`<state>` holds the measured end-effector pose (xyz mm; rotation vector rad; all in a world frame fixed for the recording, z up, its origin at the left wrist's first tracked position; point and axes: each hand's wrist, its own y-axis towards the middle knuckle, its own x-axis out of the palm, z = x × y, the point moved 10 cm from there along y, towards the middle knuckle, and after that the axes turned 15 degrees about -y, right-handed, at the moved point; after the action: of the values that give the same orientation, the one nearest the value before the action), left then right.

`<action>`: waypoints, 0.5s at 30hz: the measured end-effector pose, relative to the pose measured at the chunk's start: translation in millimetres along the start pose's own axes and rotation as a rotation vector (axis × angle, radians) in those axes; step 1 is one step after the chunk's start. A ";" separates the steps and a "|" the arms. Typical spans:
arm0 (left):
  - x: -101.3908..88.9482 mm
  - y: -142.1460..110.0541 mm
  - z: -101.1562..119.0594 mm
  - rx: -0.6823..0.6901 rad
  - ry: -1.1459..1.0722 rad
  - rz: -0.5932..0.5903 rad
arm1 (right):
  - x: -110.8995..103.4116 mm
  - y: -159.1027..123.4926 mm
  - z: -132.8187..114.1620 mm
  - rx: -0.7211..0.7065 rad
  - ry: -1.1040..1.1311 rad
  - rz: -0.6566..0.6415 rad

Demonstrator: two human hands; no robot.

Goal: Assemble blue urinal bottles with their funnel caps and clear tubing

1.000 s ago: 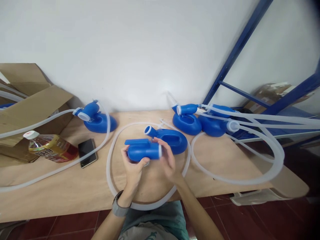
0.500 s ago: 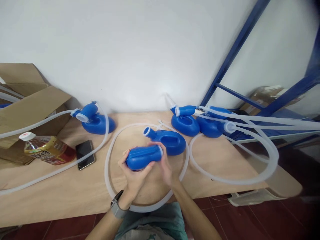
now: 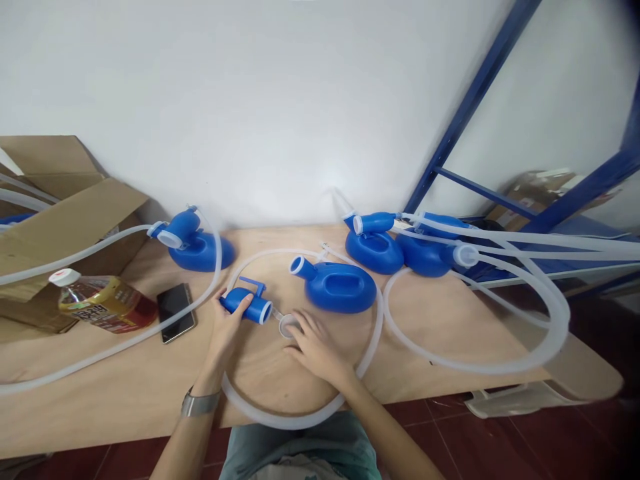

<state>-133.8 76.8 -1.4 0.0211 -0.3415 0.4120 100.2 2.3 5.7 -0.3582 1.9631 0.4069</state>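
Head view: white wall behind, plywood table (image 3: 125,393) below, blue shelving frame (image 3: 470,100) far right. Left hand (image 3: 226,327) curled around a small blue handled connector (image 3: 246,304), lying near the table's middle with its white-rimmed mouth facing right. Right hand (image 3: 314,347) just right of it, fingers loosely spread, fingertips (image 3: 296,323) pinching a clear round cap (image 3: 287,325) close to that mouth. Clear tubing loop (image 3: 295,419) circling both hands on the table. Blue urinal bottle (image 3: 336,285) just beyond the right hand, lying flat. Another blue bottle (image 3: 196,241) far left with tube attached; two more (image 3: 400,245) far right amid tangled tubes. Phone (image 3: 175,312) and drink bottle (image 3: 100,301) at left, beside a cardboard box (image 3: 60,220).
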 end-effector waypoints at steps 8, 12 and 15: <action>4.2 -18.0 -24.5 -0.099 -0.149 0.069 | -22.3 -0.9 27.0 0.143 0.554 0.181; 12.4 -21.6 -23.8 -0.108 -0.238 0.049 | -37.8 -4.9 38.9 0.238 0.823 0.210; 23.0 -29.7 -14.8 -0.100 -0.264 0.017 | -49.4 -6.6 44.5 0.286 0.835 0.266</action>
<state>-97.6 59.8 -6.4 -0.0251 -0.6221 0.4095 159.1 19.1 32.6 -0.0719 2.8602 0.1342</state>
